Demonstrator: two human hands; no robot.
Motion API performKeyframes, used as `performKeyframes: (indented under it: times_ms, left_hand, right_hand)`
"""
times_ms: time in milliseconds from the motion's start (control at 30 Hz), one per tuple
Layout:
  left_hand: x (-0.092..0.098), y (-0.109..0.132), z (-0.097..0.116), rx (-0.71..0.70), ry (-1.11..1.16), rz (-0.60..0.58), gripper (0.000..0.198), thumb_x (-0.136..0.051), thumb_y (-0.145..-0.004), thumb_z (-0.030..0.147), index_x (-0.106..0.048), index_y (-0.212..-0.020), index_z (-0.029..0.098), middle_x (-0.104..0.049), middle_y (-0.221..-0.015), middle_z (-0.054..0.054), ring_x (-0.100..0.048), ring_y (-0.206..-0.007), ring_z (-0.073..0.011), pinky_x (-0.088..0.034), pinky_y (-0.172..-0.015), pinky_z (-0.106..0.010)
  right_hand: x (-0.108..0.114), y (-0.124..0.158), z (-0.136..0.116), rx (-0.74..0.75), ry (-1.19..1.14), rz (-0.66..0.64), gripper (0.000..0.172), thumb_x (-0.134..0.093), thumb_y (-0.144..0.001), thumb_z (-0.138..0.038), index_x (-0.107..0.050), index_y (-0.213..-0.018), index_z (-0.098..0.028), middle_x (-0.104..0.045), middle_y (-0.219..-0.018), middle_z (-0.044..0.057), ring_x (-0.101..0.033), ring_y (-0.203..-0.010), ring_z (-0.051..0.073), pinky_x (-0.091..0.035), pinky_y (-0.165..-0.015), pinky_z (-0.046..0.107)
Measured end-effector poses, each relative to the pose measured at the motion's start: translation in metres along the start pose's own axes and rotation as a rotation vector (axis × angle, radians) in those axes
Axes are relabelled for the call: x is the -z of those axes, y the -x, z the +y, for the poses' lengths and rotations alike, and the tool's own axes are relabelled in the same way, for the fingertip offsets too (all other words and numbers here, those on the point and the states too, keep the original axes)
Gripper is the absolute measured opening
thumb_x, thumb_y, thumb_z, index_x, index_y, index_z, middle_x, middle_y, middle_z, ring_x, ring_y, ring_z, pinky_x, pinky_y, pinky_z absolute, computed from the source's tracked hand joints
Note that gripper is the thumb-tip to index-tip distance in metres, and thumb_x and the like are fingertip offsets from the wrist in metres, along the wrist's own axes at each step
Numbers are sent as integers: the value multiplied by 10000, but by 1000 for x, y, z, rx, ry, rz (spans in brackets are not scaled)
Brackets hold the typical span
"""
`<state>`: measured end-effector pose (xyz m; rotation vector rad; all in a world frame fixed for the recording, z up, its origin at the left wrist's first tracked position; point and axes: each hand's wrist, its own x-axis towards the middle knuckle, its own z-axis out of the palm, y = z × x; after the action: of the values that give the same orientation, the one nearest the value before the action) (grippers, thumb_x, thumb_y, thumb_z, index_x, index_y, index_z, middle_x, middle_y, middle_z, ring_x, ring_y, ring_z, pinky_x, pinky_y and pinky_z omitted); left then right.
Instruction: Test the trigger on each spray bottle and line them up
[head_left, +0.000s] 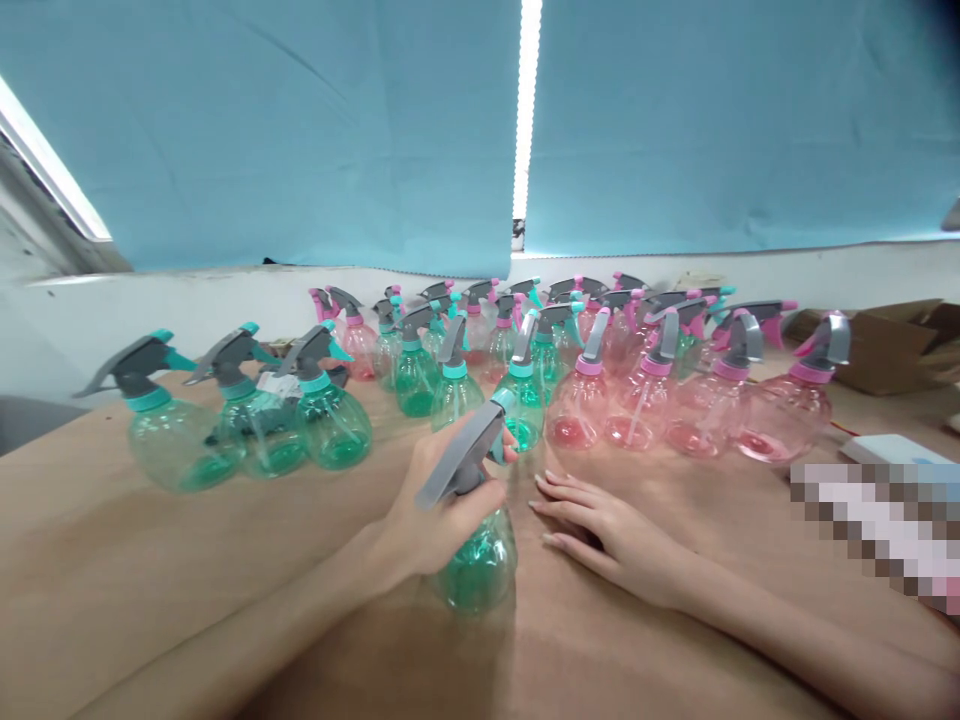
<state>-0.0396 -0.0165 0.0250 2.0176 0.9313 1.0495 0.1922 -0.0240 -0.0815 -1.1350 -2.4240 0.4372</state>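
My left hand (435,500) is wrapped round the neck of a green spray bottle (476,570) with a grey and teal trigger head, which is slightly tilted. Some of its fingers are hidden behind the trigger head. To the right, my right hand (607,525) rests on the brown table (360,640) with its fingers stretched out, holding nothing. Just beyond my hands stand a green spray bottle (454,395) and a pink spray bottle (576,410). Three more green spray bottles, the nearest one (334,425) among them, stand at the left.
Several pink spray bottles (780,415) line the right side, and rows of mixed pink and green ones stand behind. An open cardboard box (885,350) is at the far right, with a white object (892,450) in front. Blue blinds (300,130) hang behind the table.
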Motion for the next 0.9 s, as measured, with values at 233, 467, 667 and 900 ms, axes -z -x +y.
performKeyframes:
  times_ms: [233, 467, 667, 900]
  left_hand:
    - [-1, 1, -3, -35, 20, 13, 121, -516, -739, 159, -537, -855, 184, -569, -811, 14, -516, -674, -124, -416, -601, -243]
    - [0, -1, -2, -17, -3, 8, 163, -505, -720, 162, -537, -877, 193, -540, -740, 28, -518, -653, -134, -410, -595, -254]
    - [-2, -1, 5, 36, -20, 17, 308, -509, -709, 169, -555, -1012, 199, -489, -678, 44, -533, -619, -148, -417, -590, -275]
    - [-4, -2, -1, 30, -64, 19, 339, -511, -729, 192, -586, -1058, 220, -489, -609, 46, -532, -600, -164, -390, -552, -279]
  right_hand:
    - [0, 0, 0, 2, -10, 10, 420, -464, -982, -435, -593, -1320, -222, -514, -1444, 82, -402, -1380, 268, -354, -1133, 481]
    - [-1, 0, 0, -2, -8, 10, 424, -461, -981, -449, -595, -1318, -231, -526, -1436, 68, -402, -1380, 262, -351, -1138, 476]
    - [-1, 0, 1, 9, -13, 19, 419, -464, -982, -441, -593, -1321, -232, -533, -1428, 76, -403, -1380, 267, -363, -1128, 476]
    - [1, -1, 0, 13, -13, 2, 421, -454, -987, -431, -590, -1323, -216, -523, -1436, 88, -406, -1378, 267, -361, -1129, 475]
